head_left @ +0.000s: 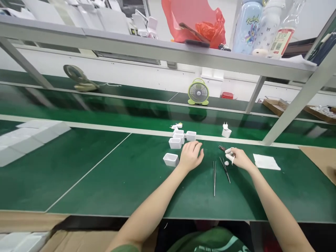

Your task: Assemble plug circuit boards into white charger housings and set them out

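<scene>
My left hand (191, 155) hovers low over the green bench, fingers loosely bent and slightly apart, with nothing visible in it. Close to its left are white open plastic housings (171, 159), several of them grouped up to the bench's pale strip. White finger covers sit on some fingertips of my right hand (238, 157), which is closed around small dark-red pliers (222, 148); part of their handles is hidden. Below that hand lie dark tweezers (225, 170) and a small round white piece (226, 163). Silver tweezers (214, 178) rest between my arms.
White plug parts (177, 125) and a white plug adapter (226, 130) stand beyond my hands. A folded white cloth (266, 162) lies right, white boxes (31, 138) far left. A green fan (198, 92) stands behind; a shelf (157, 49) with bottles crosses above.
</scene>
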Available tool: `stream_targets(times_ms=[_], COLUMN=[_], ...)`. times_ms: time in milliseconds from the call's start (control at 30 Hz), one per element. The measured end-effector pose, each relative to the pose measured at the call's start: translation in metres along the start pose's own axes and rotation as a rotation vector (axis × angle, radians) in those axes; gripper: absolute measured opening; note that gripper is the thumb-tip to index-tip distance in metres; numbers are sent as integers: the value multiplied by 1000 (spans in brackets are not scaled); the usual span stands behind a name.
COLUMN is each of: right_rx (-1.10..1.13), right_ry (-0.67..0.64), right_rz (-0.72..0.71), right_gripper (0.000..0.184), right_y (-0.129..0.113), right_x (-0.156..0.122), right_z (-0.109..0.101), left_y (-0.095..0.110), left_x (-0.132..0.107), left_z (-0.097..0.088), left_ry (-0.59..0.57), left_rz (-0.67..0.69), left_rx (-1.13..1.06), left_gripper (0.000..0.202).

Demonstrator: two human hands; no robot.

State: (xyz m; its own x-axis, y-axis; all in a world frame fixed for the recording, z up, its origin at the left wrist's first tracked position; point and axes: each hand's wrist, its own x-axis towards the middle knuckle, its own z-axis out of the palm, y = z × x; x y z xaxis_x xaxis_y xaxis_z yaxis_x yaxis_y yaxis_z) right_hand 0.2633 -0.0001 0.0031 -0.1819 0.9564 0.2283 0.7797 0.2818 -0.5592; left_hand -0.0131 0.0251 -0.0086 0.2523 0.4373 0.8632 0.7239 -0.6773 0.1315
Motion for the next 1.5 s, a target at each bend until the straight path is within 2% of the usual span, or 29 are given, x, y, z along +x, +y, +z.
stream_targets(times_ms=[67,167,300,433,567,700,833,1067,1200,1333,1433,1500], right_rx=[11,46,134,234,376,640,910,1179,1230,1226,1214,1203], right_ry=[4,-2,13,43,153,306,377,358,345,308,294,288], right_rz=[18,21,32,53,95,156,185,239,255,278,270,250], right_gripper=[17,10,8,15,34,53,49,36,43,40,43,42], right_y=[-4,-4,-2,3,7,7,6,-1,-8,-12,-18,-24], right_x=[-16,-29,-35,-34,-28,-22,-22,-25,-26,-28,-30,-32], right_z=[5,12,14,14,8,0,-4,-6,-4,-3,-5,-6], left_y=[0,-1,-2,-1,-3,-6,-11,-12,-16,-30,-45,-55], left_x=[0,0,0,0,1,2,0,5,13,18,21,23], left_z=[0,0,1,2,2,0,-2,-10,-19,-33,-44,-52], left_ry=[-8,-21,-33,-43,-29,-4,-2,0,34,60,13,-79], left_rz=[-32,-80,-121,-145,-188,-210,-214,-341,-435,-575,-692,-733], left_rx=[-2,6,12,1,-1,23,47,58,48,33,25,-2], left_gripper=[22,22,21,20,22,20,19,22,21,19,21,24])
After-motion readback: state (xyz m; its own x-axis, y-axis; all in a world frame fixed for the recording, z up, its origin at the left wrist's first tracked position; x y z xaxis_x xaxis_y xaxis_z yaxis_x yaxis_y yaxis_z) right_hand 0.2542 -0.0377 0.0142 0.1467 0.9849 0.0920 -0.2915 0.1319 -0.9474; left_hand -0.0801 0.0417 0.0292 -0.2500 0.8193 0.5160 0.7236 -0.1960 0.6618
